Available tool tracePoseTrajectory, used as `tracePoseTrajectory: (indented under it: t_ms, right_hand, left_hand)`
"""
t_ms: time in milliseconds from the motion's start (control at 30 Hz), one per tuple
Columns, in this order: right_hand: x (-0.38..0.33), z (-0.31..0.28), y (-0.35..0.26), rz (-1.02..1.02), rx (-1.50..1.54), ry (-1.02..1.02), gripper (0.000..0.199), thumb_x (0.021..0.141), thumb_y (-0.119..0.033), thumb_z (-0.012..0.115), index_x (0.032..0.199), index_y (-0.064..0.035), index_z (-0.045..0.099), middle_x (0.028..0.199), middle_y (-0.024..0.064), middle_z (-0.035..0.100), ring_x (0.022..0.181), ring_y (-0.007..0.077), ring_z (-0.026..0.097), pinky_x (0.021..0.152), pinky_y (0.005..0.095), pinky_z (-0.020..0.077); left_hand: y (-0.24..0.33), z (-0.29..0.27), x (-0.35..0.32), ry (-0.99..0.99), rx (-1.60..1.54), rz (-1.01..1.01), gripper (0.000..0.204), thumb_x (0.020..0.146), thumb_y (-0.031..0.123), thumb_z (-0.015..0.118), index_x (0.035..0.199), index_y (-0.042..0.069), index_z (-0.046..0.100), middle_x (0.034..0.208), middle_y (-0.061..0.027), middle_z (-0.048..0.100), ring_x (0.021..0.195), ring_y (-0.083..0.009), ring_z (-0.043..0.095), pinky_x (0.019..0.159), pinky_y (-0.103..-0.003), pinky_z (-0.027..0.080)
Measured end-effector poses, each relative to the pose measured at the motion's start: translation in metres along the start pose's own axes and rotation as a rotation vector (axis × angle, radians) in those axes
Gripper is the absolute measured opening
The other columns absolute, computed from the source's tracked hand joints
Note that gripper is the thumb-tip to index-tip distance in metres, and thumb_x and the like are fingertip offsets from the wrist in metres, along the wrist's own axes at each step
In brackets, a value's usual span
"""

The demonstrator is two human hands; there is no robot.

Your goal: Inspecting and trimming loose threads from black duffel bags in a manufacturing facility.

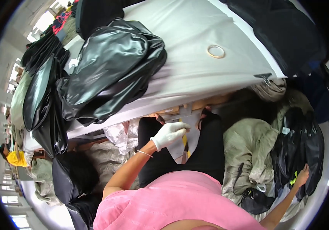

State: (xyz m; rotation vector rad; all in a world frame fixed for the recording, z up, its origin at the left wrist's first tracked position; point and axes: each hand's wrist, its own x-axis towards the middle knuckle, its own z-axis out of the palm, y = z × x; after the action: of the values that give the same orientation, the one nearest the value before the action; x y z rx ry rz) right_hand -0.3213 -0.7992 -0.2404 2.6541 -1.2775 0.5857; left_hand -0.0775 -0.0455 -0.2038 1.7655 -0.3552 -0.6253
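- White-gloved left hand (pixel 171 134) above black-trousered lap (pixel 149 168), fingers bent; cannot tell if holding.
- Bare right hand (pixel 303 176), right, at glossy black limp material (pixel 311 147); cannot tell grip.

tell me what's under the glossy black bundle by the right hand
Pale woven sacking shows beside the glossy black bundle at the bare right hand; whatever lies directly under the bundle is covered.

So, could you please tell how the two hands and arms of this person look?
The left hand wears a white glove, with a thin, pale bracelet near the wrist. The right hand has no glove. Both forearms are bare; a pink sleeve shows on the left.
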Motion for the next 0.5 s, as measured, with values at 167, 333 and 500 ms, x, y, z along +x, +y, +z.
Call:
tracePoseTrajectory:
  t_ms: [167, 333, 500]
  right_hand:
    - [-0.006, -0.07, -0.117, -0.055, 0.255, -0.129, 0.032, 0.099, -0.029, 0.047, 0.118, -0.0114, 0.066, 0.097, 0.0141, 0.071, 0.084, 0.0293, 0.069, 0.074, 0.0412, 0.0504]
    - [-0.051, -0.093, -0.272, -0.263, 0.557, -0.381, 0.029, 0.098, -0.027, 0.054, 0.107, -0.005, 0.069, 0.083, 0.0124, 0.071, 0.068, 0.0186, 0.067, 0.067, 0.0321, 0.0489]
    - [-0.137, -0.107, -0.416, -0.627, 0.619, -0.551, 0.021, 0.091, -0.026, 0.06, 0.098, -0.0092, 0.071, 0.083, 0.0122, 0.07, 0.074, 0.0302, 0.067, 0.065, 0.0374, 0.0493]
  left_hand:
    - [0.028, -0.028, -0.014, 0.158, 0.277, 0.133, 0.027, 0.091, 0.011, 0.053, 0.115, 0.003, 0.063, 0.102, -0.0149, 0.067, 0.089, -0.0268, 0.067, 0.082, -0.035, 0.052]
    - [0.084, -0.085, -0.019, 0.527, 0.785, 0.582, 0.02, 0.085, 0.01, 0.06, 0.104, 0.005, 0.065, 0.097, -0.0136, 0.065, 0.09, -0.0332, 0.062, 0.081, -0.041, 0.05]
    - [0.116, -0.155, -0.038, 0.9, 1.102, 0.487, 0.022, 0.084, 0.013, 0.063, 0.105, 0.007, 0.066, 0.108, -0.0132, 0.066, 0.102, -0.0325, 0.06, 0.09, -0.041, 0.047]
